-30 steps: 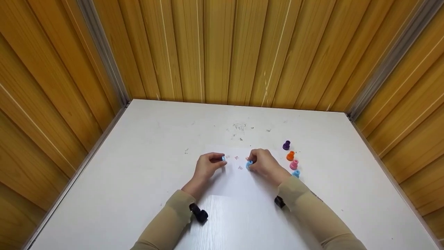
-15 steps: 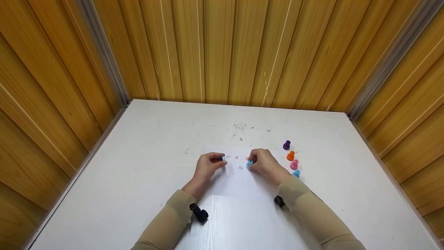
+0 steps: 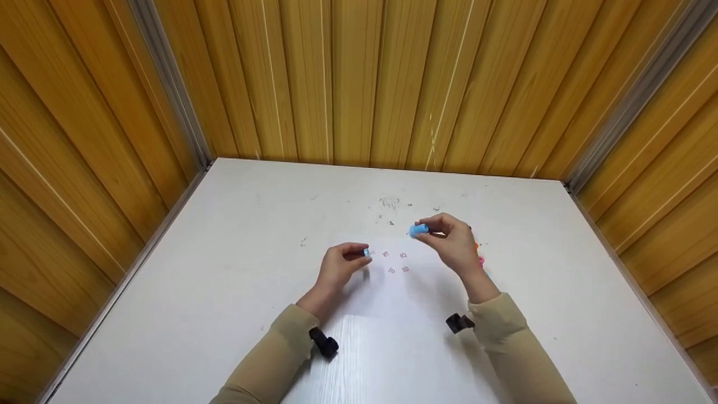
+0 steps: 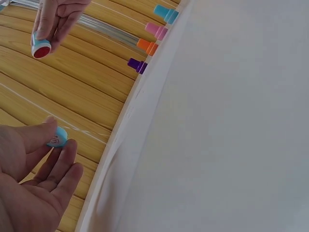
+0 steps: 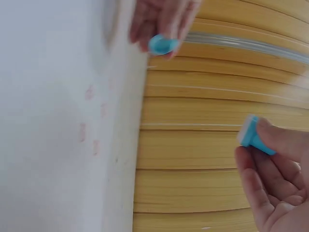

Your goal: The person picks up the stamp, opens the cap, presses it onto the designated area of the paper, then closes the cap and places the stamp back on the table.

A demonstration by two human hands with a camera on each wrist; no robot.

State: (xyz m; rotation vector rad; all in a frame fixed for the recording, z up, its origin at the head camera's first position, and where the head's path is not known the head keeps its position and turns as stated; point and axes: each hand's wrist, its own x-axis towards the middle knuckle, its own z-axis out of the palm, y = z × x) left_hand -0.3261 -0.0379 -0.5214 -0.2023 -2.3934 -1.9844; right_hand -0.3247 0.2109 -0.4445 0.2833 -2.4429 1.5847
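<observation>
My right hand (image 3: 460,247) holds a light blue stamp (image 3: 418,230) between thumb and fingers, up off the paper. Its round red stamping face (image 4: 42,51) shows in the left wrist view. Between the thumb and fingertips of my left hand (image 3: 336,268) is a small light blue cap (image 4: 59,137); the right wrist view shows the cap's hollow side (image 5: 162,45). Below both hands lies white paper (image 3: 376,300), with several small red prints (image 3: 403,255) in two rows. The left hand hovers by the prints' left end.
More stamps stand in a line at the right: purple (image 4: 136,65), orange (image 4: 147,47), pink (image 4: 156,31) and light blue (image 4: 166,14). My right hand mostly hides them in the head view. Wooden panels (image 3: 353,84) enclose the white table (image 3: 252,235), which has dark smudges.
My right hand has lifted the stamp off the paper, up and away, and tilted it. A red print now shows where it stood. The left hand has hardly moved.
</observation>
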